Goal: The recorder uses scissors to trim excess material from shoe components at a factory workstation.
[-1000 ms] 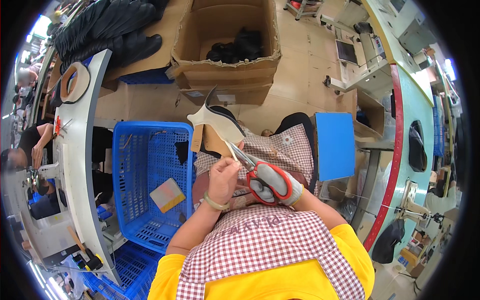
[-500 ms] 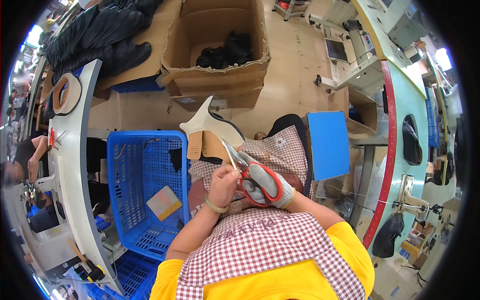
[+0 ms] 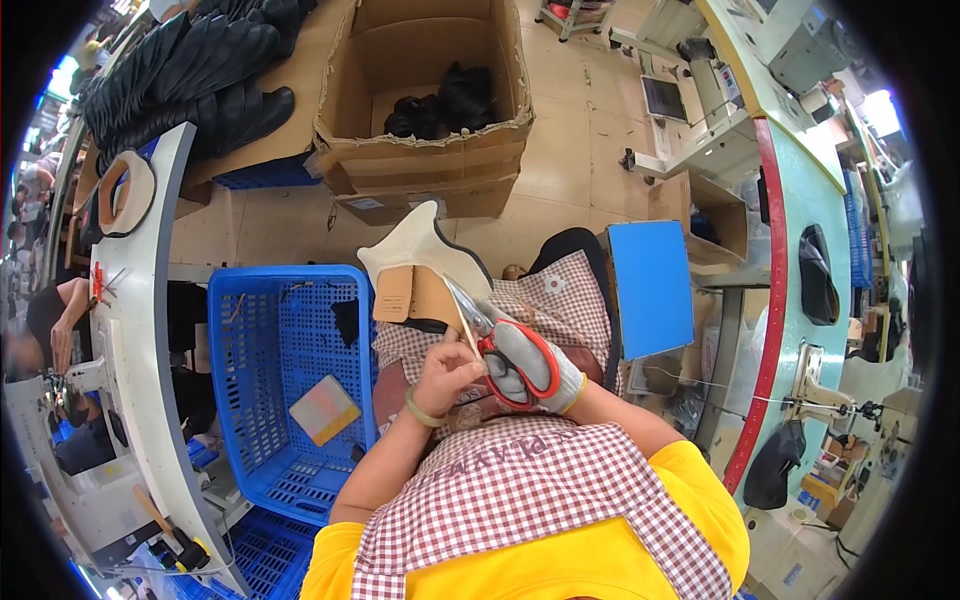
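Observation:
A cream shoe upper with a tan lining and dark edges lies over my lap in front of my hands. My left hand, bare with a bangle at the wrist, pinches a thin pale strip along the upper's near edge. Red-handled scissors are gripped in my right hand, which wears a grey and white glove. Their blades point away from me and lie against the strip and the upper. Whether they cut into it is hard to see.
At left stands a blue plastic crate with a small block inside. Ahead is a cardboard box holding black pieces. A blue panel sits right of my knees. Benches flank both sides; a co-worker's arm shows far left.
The view has shifted slightly. The scissors' blades look closer together, and my left hand still pinches the strip. The upper's far tip has dipped a little toward me.

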Demonstrator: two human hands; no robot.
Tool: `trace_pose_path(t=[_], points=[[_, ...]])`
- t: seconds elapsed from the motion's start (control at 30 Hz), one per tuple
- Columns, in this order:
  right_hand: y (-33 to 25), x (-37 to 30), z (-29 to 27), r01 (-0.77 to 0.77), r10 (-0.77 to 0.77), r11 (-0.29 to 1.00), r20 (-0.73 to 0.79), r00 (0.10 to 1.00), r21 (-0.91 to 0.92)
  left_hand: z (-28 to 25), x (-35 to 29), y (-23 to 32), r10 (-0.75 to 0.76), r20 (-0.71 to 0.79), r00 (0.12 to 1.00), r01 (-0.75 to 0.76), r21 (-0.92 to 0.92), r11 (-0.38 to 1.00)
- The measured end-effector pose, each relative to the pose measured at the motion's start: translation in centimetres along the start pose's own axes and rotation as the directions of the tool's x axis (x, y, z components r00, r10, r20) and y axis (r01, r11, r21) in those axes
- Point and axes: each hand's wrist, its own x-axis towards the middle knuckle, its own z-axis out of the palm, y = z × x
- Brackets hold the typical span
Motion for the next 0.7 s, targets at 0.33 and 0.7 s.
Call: trace_pose_path(t=[0.33, 0.7], points=[[-0.1, 0.0, 0.4, 0.016, -0.016, 0.994, -0.006, 1.0, -0.106, -0.6, -0.1, 0.5, 0.09, 0.117, 0.989, -0.113, 0.209, 0.971], [0.3, 0.3, 1.3, -0.069, 0.065, 0.986, -0.03, 0.997, -0.153, -1.2, -2.3, 4.0, 0.049, 0.118, 0.992, -0.123, 0.783, 0.61]])
